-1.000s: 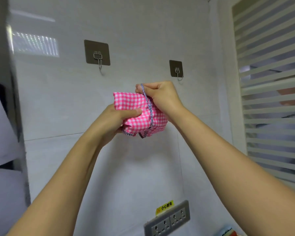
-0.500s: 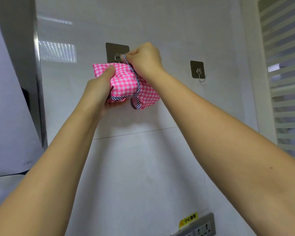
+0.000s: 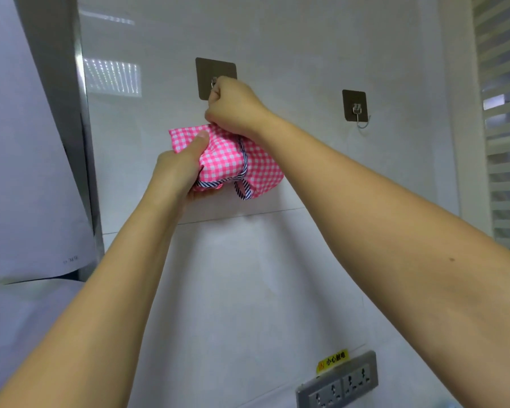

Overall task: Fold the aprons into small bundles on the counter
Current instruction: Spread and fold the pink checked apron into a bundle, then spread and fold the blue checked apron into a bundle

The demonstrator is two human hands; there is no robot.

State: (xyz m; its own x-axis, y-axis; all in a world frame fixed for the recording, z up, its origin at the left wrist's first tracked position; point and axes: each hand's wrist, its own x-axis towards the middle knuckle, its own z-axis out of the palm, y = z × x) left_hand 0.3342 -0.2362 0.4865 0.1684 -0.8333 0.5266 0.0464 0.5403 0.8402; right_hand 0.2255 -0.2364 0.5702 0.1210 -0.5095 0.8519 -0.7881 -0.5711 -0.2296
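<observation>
Apron [image 3: 262, 169], pink-and-white checked, sits rolled into a small bundle, held up against the tiled wall [image 3: 277, 275] between the two hands. The left hand [image 3: 177, 169] grips it from below, fingers curled under it and thumb pressed up across its front. A blue-and-white striped tie [image 3: 243, 163] wraps round the bundle's middle, loops out beneath it and runs up under the right hand. The right hand [image 3: 233, 104] is just above the bundle, touching its top edge, with its fingers curled into a tight fist against a square hook plate [image 3: 215, 67] on the wall. The fist hides whether they pinch the tie, so I cannot tell. To the right of that hand, apart from it, a second hook [image 3: 355, 108] is stuck to the wall. Well below both hands sits a grey double socket [image 3: 339, 382] with a yellow sticker [image 3: 333, 358] just above it.
</observation>
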